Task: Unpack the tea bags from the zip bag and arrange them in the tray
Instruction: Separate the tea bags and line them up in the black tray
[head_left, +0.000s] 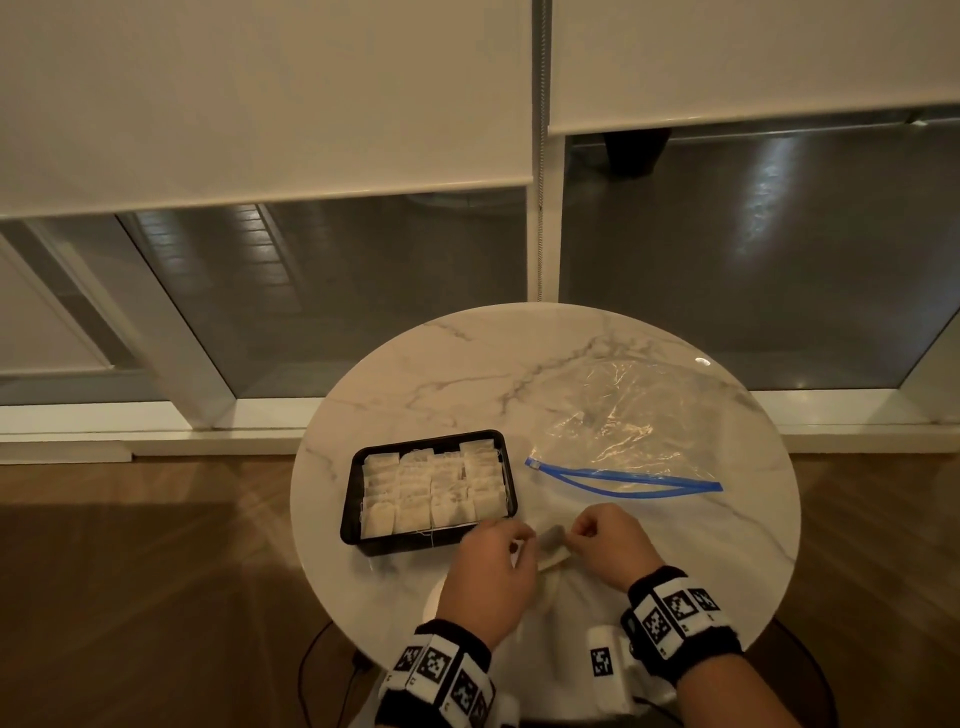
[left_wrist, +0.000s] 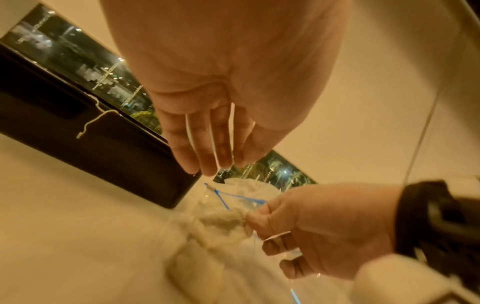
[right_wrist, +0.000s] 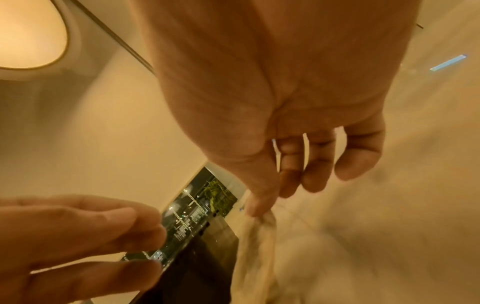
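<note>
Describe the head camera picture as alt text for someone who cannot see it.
Two hands, left hand and right hand, meet over a tea bag on a round marble table. A black tray of tea bags sits left; a clear zip bag lies right.

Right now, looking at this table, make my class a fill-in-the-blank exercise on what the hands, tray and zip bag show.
1. The black tray holds rows of ____ bags.
2. The zip bag lies flat with a ____ zipper strip.
3. The right hand pinches a tea bag; the left hand is ____, holding nothing.
4. The table top is ____ in shape.

Missing words: tea; blue; open; round
</note>
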